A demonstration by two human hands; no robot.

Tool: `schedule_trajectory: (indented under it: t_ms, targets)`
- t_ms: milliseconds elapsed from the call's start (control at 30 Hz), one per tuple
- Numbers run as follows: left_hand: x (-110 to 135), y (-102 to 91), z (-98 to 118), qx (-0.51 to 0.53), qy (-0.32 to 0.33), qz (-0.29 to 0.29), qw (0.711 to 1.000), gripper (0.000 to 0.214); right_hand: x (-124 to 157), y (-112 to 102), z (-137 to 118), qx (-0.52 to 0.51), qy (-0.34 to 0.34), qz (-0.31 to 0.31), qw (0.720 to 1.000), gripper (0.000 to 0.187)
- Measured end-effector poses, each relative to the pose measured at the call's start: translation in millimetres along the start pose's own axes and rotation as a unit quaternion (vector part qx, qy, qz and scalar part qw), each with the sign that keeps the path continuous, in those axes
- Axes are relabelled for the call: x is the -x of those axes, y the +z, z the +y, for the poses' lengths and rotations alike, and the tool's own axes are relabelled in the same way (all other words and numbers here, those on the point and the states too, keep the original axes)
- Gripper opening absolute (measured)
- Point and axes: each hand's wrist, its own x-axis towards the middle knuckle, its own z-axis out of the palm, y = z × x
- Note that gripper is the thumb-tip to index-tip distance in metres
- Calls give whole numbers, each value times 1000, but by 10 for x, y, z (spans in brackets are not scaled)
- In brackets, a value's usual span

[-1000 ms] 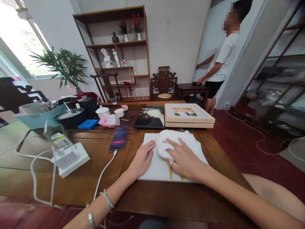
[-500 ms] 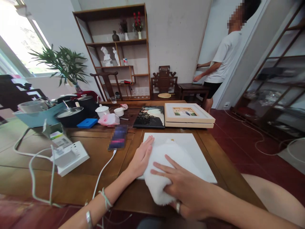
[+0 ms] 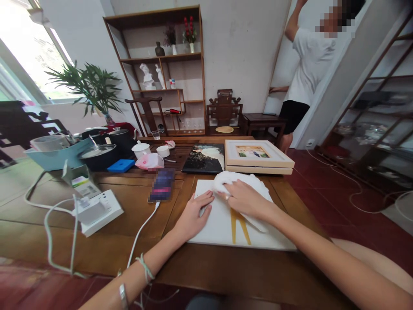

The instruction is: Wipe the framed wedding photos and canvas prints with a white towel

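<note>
A flat white board (image 3: 213, 230) lies on the wooden table, with two yellow strips (image 3: 239, 228) showing on its near half. My left hand (image 3: 195, 215) rests on the board's left side, palm down, fingers stretched out. Toward the far edge, my right hand (image 3: 247, 199) presses a bunched white cloth (image 3: 254, 181) against the board, its fingers curled into the fabric. Part of the cloth trails below the right hand and covers the board's right middle.
Behind the board lie a dark picture panel (image 3: 206, 158) and stacked light-wood frames (image 3: 258, 165). To the left are a charging phone (image 3: 162, 184), a white power strip (image 3: 103, 213) with looping cables, and pots (image 3: 98, 157). A person in a white shirt (image 3: 311, 62) stands by the far wall.
My right hand has moved the cloth from the board's near edge to its far edge, uncovering the yellow strips. My left hand stays nearly in place. The other person has raised an arm.
</note>
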Motion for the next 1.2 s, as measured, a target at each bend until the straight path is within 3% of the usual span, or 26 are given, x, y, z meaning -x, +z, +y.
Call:
schedule_trajectory:
  t_ms: [133,233,333,467,600,767,900,1000,1100,1200]
  targets:
    - [-9,-22,29,-12,28,21,999,33,-448,1,-121,-26,-87,-32,995,33]
    - [-9,-27,36,-13,23,30,999,28,-595,4,-231,-40,-136,-55,988,29]
    - [0,-22,39,-9,18,25,999,28,-586,10,-242,-40,-114,-51,991,31]
    - [9,-13,29,-3,15,6,1000,33,-460,7,-39,-34,-33,-22,999,35]
    - [5,-1,0,4,-14,-6,1000,34,-207,4,313,-35,30,0,999,40]
    - [9,10,-15,5,-16,-2,1000,35,309,134,616,-18,98,39,994,38]
    - [14,14,-22,2,-11,3,1000,35,812,180,503,11,65,49,997,33]
    - [10,20,-28,-4,-14,6,1000,36,1235,118,275,-12,18,5,1000,30]
    - [4,27,-33,-10,-16,8,1000,37,1586,66,112,-48,-1,-22,999,44]
    - [2,30,-39,-11,-16,7,1000,37,1697,55,114,-64,-5,-27,998,59]
